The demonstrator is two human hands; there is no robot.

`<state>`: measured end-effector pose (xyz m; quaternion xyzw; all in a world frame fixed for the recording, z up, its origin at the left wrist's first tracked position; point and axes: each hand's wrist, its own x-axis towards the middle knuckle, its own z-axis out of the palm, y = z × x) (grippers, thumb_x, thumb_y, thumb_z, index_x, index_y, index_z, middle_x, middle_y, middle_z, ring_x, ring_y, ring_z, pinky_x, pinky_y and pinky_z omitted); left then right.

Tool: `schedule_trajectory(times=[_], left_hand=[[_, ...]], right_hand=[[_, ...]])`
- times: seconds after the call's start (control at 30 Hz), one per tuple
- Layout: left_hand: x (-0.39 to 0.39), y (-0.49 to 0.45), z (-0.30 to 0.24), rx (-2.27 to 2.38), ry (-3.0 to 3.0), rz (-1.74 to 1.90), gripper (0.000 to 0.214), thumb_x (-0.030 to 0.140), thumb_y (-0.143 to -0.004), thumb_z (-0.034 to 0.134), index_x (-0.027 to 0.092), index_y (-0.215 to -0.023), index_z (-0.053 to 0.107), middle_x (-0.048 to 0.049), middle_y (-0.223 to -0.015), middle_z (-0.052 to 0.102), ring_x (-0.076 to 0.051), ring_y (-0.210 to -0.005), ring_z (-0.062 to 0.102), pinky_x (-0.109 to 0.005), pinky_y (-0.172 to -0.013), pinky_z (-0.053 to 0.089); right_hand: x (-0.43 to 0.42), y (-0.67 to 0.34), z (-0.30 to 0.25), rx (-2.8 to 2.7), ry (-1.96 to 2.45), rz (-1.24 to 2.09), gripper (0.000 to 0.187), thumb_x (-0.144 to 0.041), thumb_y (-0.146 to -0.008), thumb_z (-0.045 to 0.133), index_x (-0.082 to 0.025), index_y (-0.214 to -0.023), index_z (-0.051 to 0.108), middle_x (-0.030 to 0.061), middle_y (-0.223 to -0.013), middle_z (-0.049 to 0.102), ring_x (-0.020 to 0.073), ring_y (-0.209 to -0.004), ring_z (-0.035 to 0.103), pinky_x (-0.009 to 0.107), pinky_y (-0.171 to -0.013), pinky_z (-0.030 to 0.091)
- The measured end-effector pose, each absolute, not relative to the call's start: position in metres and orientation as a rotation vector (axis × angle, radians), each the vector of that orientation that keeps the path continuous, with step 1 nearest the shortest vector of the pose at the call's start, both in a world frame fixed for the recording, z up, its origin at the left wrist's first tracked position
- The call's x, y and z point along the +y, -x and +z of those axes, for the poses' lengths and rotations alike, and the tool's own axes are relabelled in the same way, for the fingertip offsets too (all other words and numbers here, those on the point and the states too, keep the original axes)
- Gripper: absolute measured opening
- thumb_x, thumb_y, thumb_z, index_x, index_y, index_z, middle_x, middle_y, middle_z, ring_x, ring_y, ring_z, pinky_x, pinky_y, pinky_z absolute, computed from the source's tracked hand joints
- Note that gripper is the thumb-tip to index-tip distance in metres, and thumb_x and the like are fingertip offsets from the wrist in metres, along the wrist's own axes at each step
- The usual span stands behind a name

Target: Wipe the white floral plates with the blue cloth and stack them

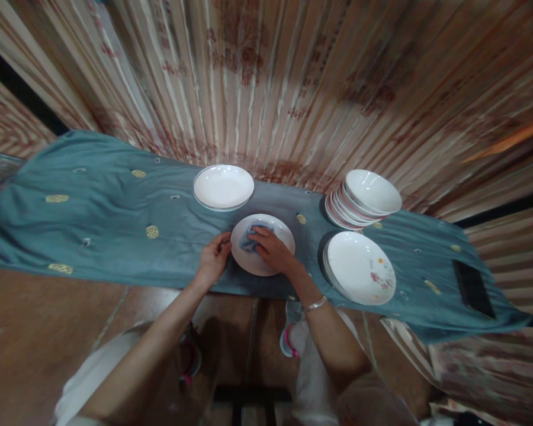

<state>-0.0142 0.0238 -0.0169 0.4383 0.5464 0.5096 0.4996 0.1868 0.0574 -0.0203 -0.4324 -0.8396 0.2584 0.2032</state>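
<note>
Both hands at the middle plate (278, 267): left hand (215, 257) at the rim, right hand (270, 247) on the blue cloth (250, 241)

Clock positions are read from the middle plate, which lies near the front edge of the green-covered desk (106, 231). Nearest, on the floor (231, 331) at about 5 o'clock, is a shoe (286, 340); a bracelet (316, 304) encircles the right wrist. Left grip: at 9 o'clock, narrow, thumb and fingers holding the rim. Right grip: fingers gathered on the blue cloth, which is pressed to the plate's inner face. Between 3 and 4 o'clock: a stack of flower-patterned plates (355, 266), with a black phone (474, 288) well beyond it. At 2 o'clock: a tilted stack of nested bowls (368, 192). At 11 o'clock: a dark-rimmed white plate (223, 187). At 12 o'clock, behind the desk: a pleated curtain (266, 89)
</note>
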Motion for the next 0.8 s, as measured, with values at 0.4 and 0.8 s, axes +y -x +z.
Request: schedule_trajectory(times=[0.4,0.8], left_hand=[[0.024,0.016,-0.019,1.332,-1.076,1.207,0.036,0.042,-0.068,0.068,0.020,-0.096,0.070,-0.0042,-0.085,0.073,-0.019,-0.075,0.064,-0.029,-0.070,0.051],[0.024,0.017,-0.022,1.339,-1.096,1.205,0.037,0.040,-0.070,0.065,0.018,-0.100,0.070,-0.0050,-0.091,0.072,-0.016,-0.073,0.062,-0.029,-0.070,0.049]], right_hand=[[0.048,-0.189,0.003,-2.366,1.071,0.989,0.043,0.002,-0.075,0.054,-0.020,-0.103,0.078,0.0078,-0.129,0.069,0.0219,-0.125,0.061,0.043,-0.111,0.044],[0.040,-0.200,0.017,-2.434,1.197,0.928,0.029,0.000,-0.077,0.055,-0.018,-0.077,0.077,0.0045,-0.100,0.077,0.0183,-0.098,0.069,0.030,-0.093,0.051]])
